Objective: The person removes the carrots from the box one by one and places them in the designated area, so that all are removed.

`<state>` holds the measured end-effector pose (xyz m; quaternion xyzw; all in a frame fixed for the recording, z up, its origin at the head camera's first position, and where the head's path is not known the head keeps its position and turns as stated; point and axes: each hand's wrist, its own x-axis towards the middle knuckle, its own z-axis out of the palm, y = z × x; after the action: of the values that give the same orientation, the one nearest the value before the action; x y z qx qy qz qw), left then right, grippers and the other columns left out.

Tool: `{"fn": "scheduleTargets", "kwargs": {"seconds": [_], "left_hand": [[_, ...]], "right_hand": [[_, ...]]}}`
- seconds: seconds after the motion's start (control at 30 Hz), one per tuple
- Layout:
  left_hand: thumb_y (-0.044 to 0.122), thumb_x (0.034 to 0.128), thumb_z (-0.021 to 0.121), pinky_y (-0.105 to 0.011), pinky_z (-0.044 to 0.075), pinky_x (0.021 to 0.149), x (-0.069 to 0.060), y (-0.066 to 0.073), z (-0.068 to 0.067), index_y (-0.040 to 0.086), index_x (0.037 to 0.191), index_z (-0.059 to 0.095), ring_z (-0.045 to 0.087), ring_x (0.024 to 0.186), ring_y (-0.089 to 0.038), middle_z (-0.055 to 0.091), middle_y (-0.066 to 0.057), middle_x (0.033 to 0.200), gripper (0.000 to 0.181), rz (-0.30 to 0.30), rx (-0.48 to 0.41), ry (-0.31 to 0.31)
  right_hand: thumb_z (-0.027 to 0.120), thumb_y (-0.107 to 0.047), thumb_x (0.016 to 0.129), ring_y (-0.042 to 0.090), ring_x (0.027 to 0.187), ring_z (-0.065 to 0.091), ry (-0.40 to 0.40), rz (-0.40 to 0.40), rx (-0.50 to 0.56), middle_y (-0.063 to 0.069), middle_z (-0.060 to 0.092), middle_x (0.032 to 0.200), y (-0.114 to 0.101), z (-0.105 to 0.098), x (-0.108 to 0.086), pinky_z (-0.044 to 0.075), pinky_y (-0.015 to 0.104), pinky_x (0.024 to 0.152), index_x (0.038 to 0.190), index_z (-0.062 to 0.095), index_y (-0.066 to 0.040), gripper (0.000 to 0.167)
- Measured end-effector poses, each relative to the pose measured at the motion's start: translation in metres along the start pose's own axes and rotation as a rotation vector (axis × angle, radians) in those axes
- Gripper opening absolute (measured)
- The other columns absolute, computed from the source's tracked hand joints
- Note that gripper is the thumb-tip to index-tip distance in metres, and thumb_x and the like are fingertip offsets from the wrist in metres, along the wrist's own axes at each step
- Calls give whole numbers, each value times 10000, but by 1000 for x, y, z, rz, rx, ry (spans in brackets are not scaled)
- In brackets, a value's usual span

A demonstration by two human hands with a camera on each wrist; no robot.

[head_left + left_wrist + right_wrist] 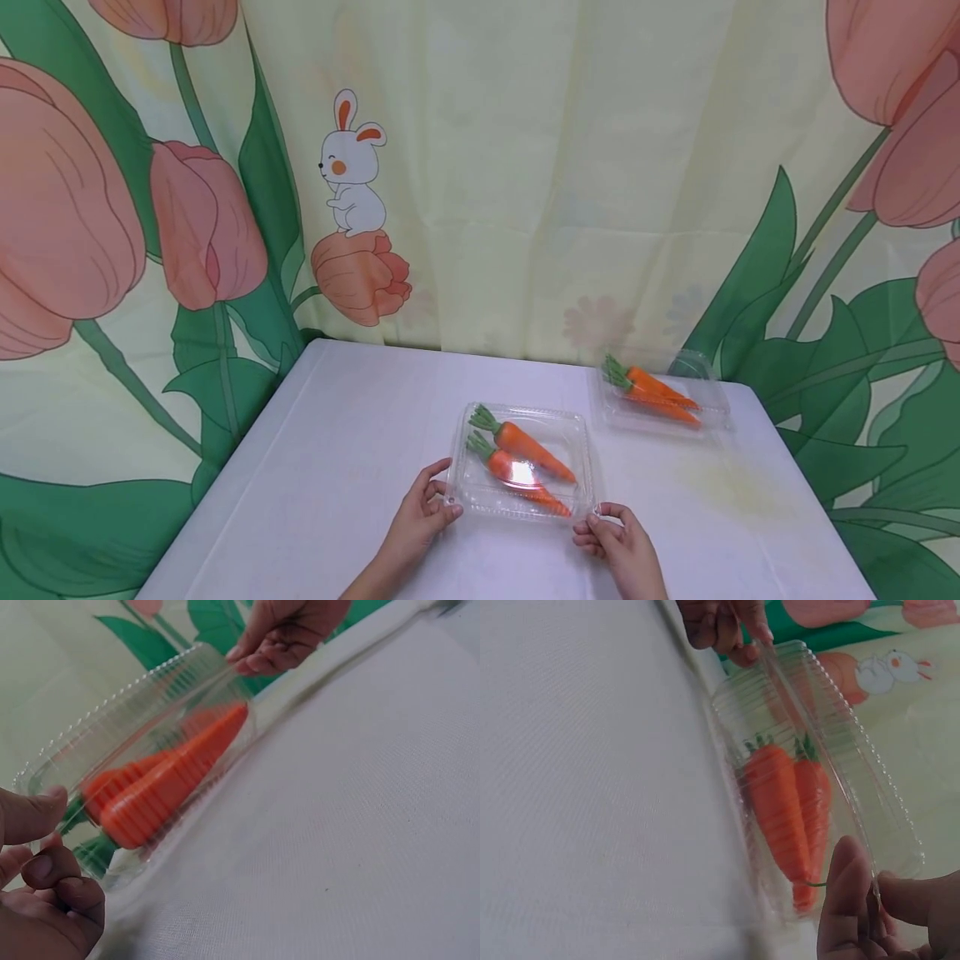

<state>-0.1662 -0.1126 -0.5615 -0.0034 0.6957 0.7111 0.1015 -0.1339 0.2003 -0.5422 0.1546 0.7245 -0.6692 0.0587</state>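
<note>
A clear plastic clamshell container [480,497] stands on the white table, its lid down over two orange carrots [531,448] with green tops. At the front left corner, my left hand [422,515] pinches the container's rim between thumb and fingers. My right hand [621,546] pinches the rim at the front right corner, thumb above; the right wrist view shows this thumb [907,896] and a finger on either side of the rim. Through the ribbed wall in the left wrist view, the carrots [161,799] lie side by side.
Another clear container [708,408] holding two carrots [660,395] sits at the table's back right corner. A curtain [495,167] printed with tulips and a rabbit hangs behind the white tabletop [337,433].
</note>
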Motion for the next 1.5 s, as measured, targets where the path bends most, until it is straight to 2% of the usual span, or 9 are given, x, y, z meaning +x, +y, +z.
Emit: {"fn": "scheduleTargets", "kwargs": {"seconds": [0.23, 0.5, 0.63, 0.8, 1.07, 1.27, 1.5], "left_hand": [[27, 906, 747, -184, 482, 635, -3, -1, 2, 45, 1551, 376, 556, 709, -70, 583, -81, 1081, 744, 27, -8, 23], [-16, 894, 740, -179, 476, 617, -7, -3, 5, 44, 1554, 379, 562, 722, -73, 547, -63, 1088, 755, 15, -70, 36], [1, 896, 749, -179, 484, 627, -8, -3, 5, 37, 1555, 370, 570, 746, -77, 552, -63, 1090, 762, 10, -70, 34], [12, 911, 737, -189, 507, 687, -12, -6, 6, 19, 1539, 343, 611, 852, -98, 568, -94, 1131, 741, -5, -104, 26], [43, 959, 679, -224, 452, 711, -16, -5, 11, 69, 1539, 242, 558, 856, -92, 569, -30, 1196, 727, -54, -288, 5], [13, 942, 681, -228, 486, 716, -16, -4, 11, -14, 1487, 314, 582, 877, -86, 586, -52, 1198, 658, -63, -276, 61], [16, 930, 715, -228, 534, 708, -15, -5, 11, -95, 1424, 403, 616, 862, -91, 633, -113, 1192, 594, -93, -217, 117]], "right_hand": [[544, -110, 1069, 151, 753, 713, 26, 8, -52, 95, 743, 881, -1, 2, -1, 588, 255, 682, 1143, 503, 73, 202], [444, -176, 1110, 140, 741, 573, 44, -18, -277, 10, 655, 827, -4, 6, -2, 491, 247, 634, 1096, 538, 32, 228], [419, -160, 1111, 140, 721, 534, 68, -38, -337, 3, 620, 808, -5, 8, -2, 452, 247, 618, 1030, 555, 5, 228], [372, -161, 1119, 144, 728, 514, 58, -31, -357, 4, 585, 811, -5, 10, -3, 439, 248, 622, 1014, 536, -12, 245], [361, -146, 1116, 155, 726, 507, 49, -41, -365, 16, 584, 813, -6, 12, -4, 438, 250, 613, 1020, 519, 6, 240], [349, -140, 1110, 158, 721, 499, 48, -16, -358, 23, 578, 821, -6, 13, -3, 433, 252, 601, 1034, 516, 1, 231], [360, -159, 1116, 151, 691, 476, 44, -38, -377, 18, 558, 808, -6, 11, -3, 414, 251, 582, 1027, 506, -15, 224]]}}
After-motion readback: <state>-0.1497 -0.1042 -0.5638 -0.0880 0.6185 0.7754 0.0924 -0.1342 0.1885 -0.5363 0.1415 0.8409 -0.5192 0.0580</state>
